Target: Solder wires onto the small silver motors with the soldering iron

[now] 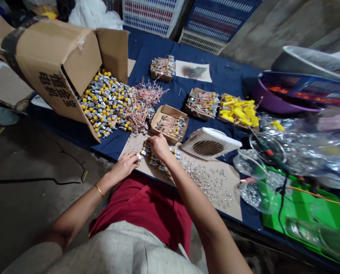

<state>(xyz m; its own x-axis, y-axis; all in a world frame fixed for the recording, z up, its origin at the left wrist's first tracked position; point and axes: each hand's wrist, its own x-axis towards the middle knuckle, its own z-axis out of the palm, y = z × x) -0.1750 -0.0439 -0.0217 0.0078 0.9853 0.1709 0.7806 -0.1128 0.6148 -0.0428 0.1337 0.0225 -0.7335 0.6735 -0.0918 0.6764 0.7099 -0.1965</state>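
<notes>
My left hand (pixel 125 165) rests at the near edge of a cardboard sheet (pixel 232 190), its fingertips closed on a small motor (pixel 138 156) with a yellow end. Just to the right, my right hand (pixel 158 146) reaches over a group of similar motors (pixel 154 160) lined up on the sheet. Its fingers are pinched together at the motors' far end; whatever is in them is too small to make out. Behind that hand stands a small cardboard tray (pixel 184 134) of motors with wires. Many tiny metal parts (pixel 206 179) lie scattered on the sheet's right half.
A tipped carton (pixel 47 57) spills loose motors (pixel 104 101) beside a heap of wires (pixel 144 99). A white fan-like unit (pixel 224 140), a box of yellow parts (pixel 238 110), plastic cups (pixel 249 163) and a green tray (pixel 324 213) are to the right. Crates (pixel 152 19) stand behind.
</notes>
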